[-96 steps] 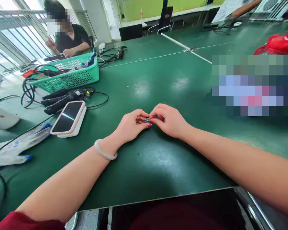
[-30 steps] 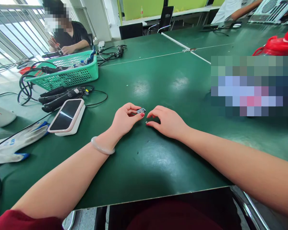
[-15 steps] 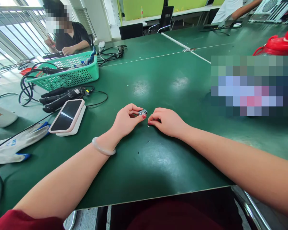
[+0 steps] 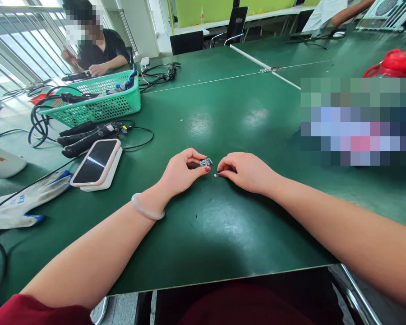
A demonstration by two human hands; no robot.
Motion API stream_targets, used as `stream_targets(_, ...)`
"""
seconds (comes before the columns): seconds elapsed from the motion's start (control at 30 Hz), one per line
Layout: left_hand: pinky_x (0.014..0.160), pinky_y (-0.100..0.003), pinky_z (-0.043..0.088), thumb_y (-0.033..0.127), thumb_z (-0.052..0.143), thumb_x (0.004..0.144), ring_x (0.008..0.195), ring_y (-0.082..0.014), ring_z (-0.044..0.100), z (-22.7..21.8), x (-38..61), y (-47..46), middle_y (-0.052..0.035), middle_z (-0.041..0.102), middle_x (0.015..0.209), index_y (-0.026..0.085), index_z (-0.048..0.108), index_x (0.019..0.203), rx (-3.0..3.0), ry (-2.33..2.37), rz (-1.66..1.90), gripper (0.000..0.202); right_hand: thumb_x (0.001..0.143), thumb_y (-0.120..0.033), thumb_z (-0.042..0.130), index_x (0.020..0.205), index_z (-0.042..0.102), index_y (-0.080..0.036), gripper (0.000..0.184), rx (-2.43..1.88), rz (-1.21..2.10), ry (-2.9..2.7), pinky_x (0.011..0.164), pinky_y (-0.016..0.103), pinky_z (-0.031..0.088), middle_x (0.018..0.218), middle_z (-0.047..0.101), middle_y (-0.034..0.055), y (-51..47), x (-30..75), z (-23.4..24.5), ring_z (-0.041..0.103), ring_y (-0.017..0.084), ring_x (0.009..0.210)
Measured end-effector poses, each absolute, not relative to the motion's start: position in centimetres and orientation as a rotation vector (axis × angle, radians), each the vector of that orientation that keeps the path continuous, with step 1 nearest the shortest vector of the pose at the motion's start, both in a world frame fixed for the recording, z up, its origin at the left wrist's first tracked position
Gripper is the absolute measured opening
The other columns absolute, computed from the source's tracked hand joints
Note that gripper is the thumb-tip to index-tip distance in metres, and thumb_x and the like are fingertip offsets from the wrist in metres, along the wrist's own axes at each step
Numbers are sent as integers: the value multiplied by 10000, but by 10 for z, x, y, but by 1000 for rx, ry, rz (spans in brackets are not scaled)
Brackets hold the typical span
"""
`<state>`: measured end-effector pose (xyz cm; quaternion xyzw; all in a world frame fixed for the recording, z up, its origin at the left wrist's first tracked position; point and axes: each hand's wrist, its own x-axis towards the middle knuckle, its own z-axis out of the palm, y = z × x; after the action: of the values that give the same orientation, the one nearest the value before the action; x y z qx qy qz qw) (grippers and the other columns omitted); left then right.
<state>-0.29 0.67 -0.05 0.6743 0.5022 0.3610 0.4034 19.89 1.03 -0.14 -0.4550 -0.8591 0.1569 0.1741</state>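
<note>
Between the thumb and fingers of my left hand (image 4: 184, 171) is a small circuit board (image 4: 206, 162), dark with pale markings, held just above the green table (image 4: 223, 230). My right hand (image 4: 245, 171) faces it a short way off, thumb and forefinger pinched on a tiny piece with a pale tip (image 4: 217, 174). Most of that piece is hidden by the fingers, so its kind cannot be made out. Board and tiny piece are apart.
To the left lie a phone (image 4: 98, 162) on a white box, black handheld devices (image 4: 88, 137), a glove (image 4: 30, 203) and a green basket (image 4: 104, 108) of cables. A person (image 4: 101, 54) sits beyond. A red lid (image 4: 392, 63) and blurred area are right.
My right hand has drawn slightly right, widening the gap from the left hand, and the pale tip in its pinch shows more. The whole view has shifted a little.
</note>
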Motion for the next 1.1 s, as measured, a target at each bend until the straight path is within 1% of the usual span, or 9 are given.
stream_targets(0.1, 801, -355, 495, 309, 749, 653, 799, -175, 653, -1, -3, 6, -53, 709, 873, 172, 622, 888, 1733, 1283, 844, 300, 829, -215, 591, 743, 668, -203, 117, -1330, 397, -2444, 670, 293, 405, 775, 657, 19, 11, 198, -2, 570, 164, 740)
stream_targets(0.27, 815, -358, 495, 316, 764, 640, 833, -184, 659, 0, -3, 6, -49, 715, 879, 181, 636, 863, 1767, 1289, 777, 290, 840, -193, 567, 732, 668, -197, 148, -1377, 320, -2390, 701, 312, 409, 792, 661, 34, 11, 200, 0, 576, 186, 789)
stream_targets(0.43, 792, -352, 500, 312, 772, 628, 804, -181, 661, 1, -2, 4, -44, 718, 853, 179, 631, 837, 1742, 1272, 781, 285, 844, -191, 556, 748, 662, -194, 143, -1299, 277, -2172, 663, 298, 408, 775, 648, 28, 6, 200, 4, 564, 166, 736)
stream_targets(0.67, 751, -324, 501, 308, 785, 613, 757, -164, 651, 3, 1, 2, -28, 699, 782, 166, 619, 810, 1753, 1239, 775, 294, 856, -166, 542, 797, 679, -190, 151, -1129, 293, -2227, 734, 292, 436, 828, 673, 34, -2, 187, 2, 585, 167, 808)
stream_targets(0.97, 812, -324, 500, 245, 748, 653, 810, -150, 653, 3, 0, 2, -38, 702, 846, 143, 612, 875, 1727, 1185, 767, 279, 853, -165, 556, 798, 690, -192, 147, -1121, 274, -2222, 717, 280, 439, 815, 677, 26, -1, 188, 0, 591, 160, 787)
stream_targets(1.1, 798, -318, 497, 241, 729, 672, 797, -145, 645, 3, -1, 3, -43, 699, 854, 139, 615, 899, 1729, 1189, 796, 274, 862, -185, 557, 844, 698, -197, 143, -1095, 259, -2181, 691, 264, 431, 813, 669, 22, -1, 190, 0, 585, 148, 766)
